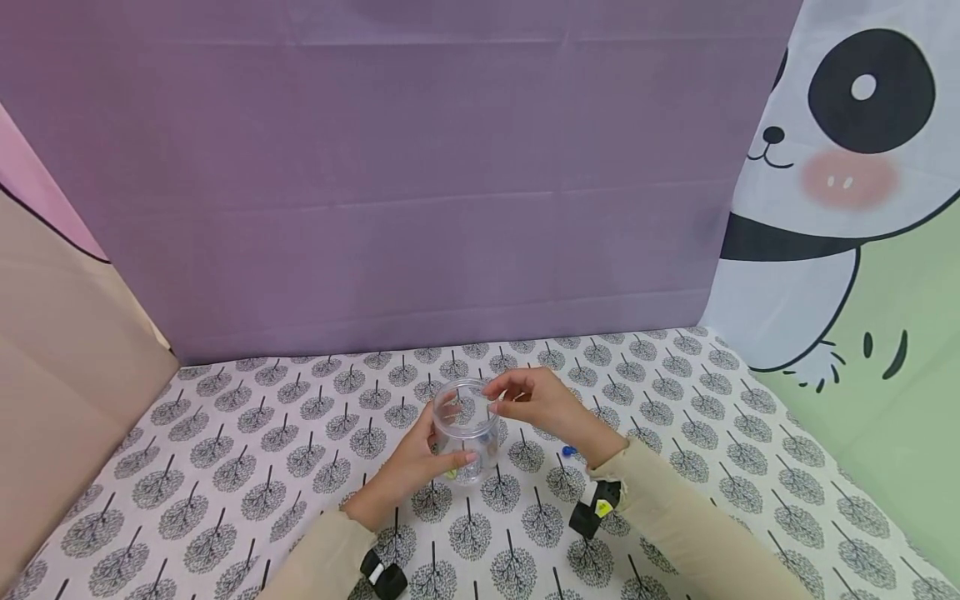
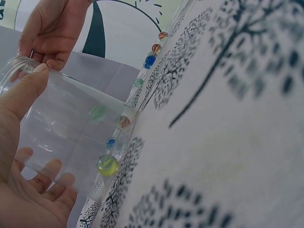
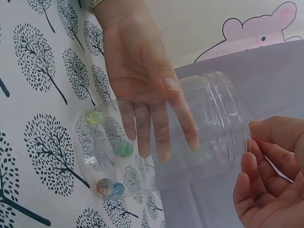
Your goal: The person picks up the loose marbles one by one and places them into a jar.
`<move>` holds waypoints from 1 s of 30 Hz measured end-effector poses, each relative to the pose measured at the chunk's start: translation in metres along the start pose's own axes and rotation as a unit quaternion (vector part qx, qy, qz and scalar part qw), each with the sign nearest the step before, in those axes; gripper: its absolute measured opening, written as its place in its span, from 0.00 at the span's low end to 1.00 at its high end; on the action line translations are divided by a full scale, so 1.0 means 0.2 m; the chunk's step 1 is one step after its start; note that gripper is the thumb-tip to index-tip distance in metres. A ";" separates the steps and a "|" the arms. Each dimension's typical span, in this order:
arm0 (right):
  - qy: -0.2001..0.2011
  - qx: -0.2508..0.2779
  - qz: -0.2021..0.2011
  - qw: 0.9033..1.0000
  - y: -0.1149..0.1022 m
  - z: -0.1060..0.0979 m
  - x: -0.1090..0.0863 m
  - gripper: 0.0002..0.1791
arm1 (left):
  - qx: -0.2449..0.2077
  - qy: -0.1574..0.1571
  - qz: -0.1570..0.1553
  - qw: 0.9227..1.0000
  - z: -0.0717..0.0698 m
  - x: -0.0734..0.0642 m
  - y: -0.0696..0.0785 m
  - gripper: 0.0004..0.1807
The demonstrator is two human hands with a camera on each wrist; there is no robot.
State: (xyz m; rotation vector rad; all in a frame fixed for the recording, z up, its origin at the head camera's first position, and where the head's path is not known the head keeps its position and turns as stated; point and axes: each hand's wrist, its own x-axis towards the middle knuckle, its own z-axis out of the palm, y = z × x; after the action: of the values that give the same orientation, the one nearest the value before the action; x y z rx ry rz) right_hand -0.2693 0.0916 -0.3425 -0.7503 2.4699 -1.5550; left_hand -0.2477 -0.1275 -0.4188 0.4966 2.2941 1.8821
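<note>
A clear jar (image 1: 468, 433) without a lid stands on the patterned cloth. My left hand (image 1: 435, 457) grips its side, thumb in front and fingers around the far wall. At the rim, my right hand (image 1: 528, 398) has its thumb and fingers loosely bent and apart, with nothing visible between them. Inside the jar, a yellow marble (image 2: 108, 165), a blue marble (image 2: 110, 143) and an orange marble (image 2: 123, 121) lie at the bottom. A green marble (image 3: 125, 148) appears above the base, inside the jar.
Beyond the jar, in the left wrist view, several loose marbles lie on the cloth, among them a blue marble (image 2: 150, 61) and an orange marble (image 2: 163, 36). A purple backdrop (image 1: 420, 200) rises behind the table. Panda-print fabric (image 1: 810, 308) hangs at the right.
</note>
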 end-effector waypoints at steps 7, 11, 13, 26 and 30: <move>0.000 0.008 0.000 1.000 0.01 0.00 0.00 0.11 | 0.003 0.000 0.003 1.000 -0.01 0.00 -0.01 0.51; 0.012 0.007 0.002 1.000 0.03 -0.01 -0.02 0.11 | -0.003 -0.002 -0.002 1.000 -0.01 0.00 -0.01 0.51; 0.022 0.011 0.005 1.000 0.03 -0.03 -0.04 0.11 | -0.002 -0.001 -0.002 1.000 0.00 0.00 0.00 0.51; 0.023 0.032 0.042 0.998 0.16 -0.17 -0.19 0.11 | 0.002 0.001 -0.004 1.000 0.00 -0.01 0.01 0.51; 0.029 0.038 0.070 0.996 0.21 -0.20 -0.23 0.14 | 0.000 -0.001 -0.005 1.000 0.00 -0.01 0.01 0.51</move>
State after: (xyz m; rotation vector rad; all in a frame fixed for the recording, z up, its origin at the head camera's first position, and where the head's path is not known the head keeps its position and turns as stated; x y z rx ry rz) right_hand -0.2582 0.1605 -0.3669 -0.5157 2.4288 -1.6291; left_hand -0.2460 -0.1285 -0.4171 0.4874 2.2907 1.8765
